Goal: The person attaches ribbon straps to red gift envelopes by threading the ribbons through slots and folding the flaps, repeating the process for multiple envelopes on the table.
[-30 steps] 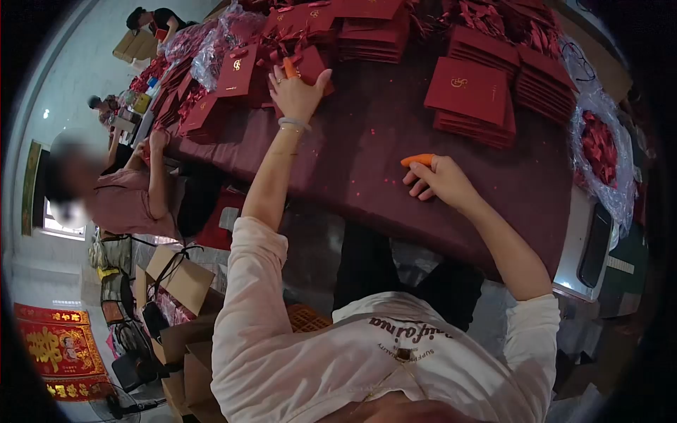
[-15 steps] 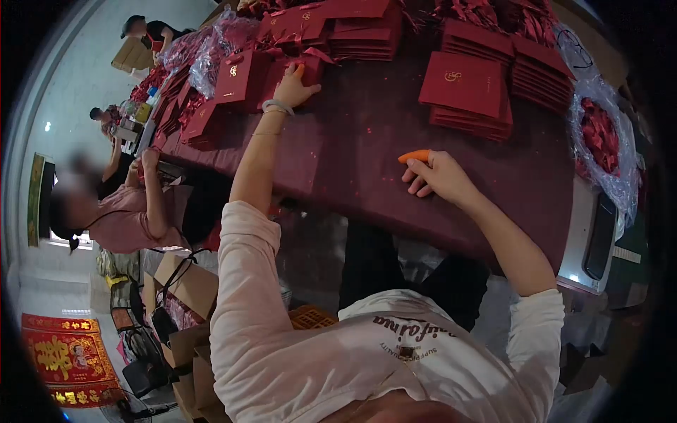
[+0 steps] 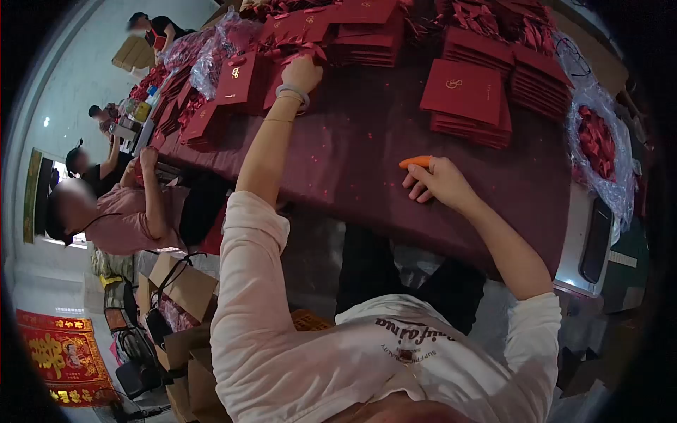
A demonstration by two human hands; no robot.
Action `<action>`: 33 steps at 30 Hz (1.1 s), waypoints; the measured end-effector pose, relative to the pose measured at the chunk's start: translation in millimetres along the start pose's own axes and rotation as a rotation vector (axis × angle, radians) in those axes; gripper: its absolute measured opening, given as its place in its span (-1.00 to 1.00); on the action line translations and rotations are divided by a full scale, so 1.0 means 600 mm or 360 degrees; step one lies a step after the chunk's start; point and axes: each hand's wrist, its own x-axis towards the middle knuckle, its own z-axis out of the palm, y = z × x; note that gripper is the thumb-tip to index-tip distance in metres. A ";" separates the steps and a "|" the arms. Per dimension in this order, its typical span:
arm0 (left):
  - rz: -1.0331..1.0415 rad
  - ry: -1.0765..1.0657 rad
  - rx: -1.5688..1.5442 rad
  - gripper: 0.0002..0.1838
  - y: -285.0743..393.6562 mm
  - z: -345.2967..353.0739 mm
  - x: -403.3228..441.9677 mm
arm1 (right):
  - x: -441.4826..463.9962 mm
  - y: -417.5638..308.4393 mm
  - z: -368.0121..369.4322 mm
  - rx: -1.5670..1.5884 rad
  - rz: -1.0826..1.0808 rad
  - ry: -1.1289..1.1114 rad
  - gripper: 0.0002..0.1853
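Note:
My left hand (image 3: 302, 73) reaches to the back left, its fingers curled in at the ribbons atop a red gift bag (image 3: 276, 86); its fingertips are hidden, so what they grip is unclear. Beside it stands another red bag with gold print (image 3: 237, 79). Resting on the dark red tablecloth (image 3: 345, 151), my right hand (image 3: 443, 183) is empty, its fingers loosely bent and apart, with an orange cover (image 3: 416, 161) on one finger. Behind my right hand lies a stack of red bags (image 3: 462, 92).
More red bags (image 3: 365, 39) are stacked along the back. Clear plastic holding red ribbons (image 3: 598, 141) and a dark phone (image 3: 596, 240) are at the right. A seated co-worker (image 3: 130, 215) works at the left, near cardboard boxes (image 3: 185, 285); other people sit or stand farther off.
My left hand has gone from spread fingers to curled ones and sits slightly farther back, at the bag's ribbons. My right hand has hardly moved.

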 end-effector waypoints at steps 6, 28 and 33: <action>0.0069 -0.0039 -0.0028 -0.62 -0.017 0.048 -0.016 | 0.000 0.000 -0.001 -0.0021 0.0023 0.0019 -0.62; -0.0271 0.0294 0.0496 -0.59 0.036 0.062 -0.033 | 0.001 0.003 0.002 -0.0055 -0.0012 0.0036 -0.62; -0.0647 0.0081 -0.0201 -0.22 0.048 0.024 -0.054 | -0.003 -0.002 0.005 -0.0040 0.0002 0.0066 -0.62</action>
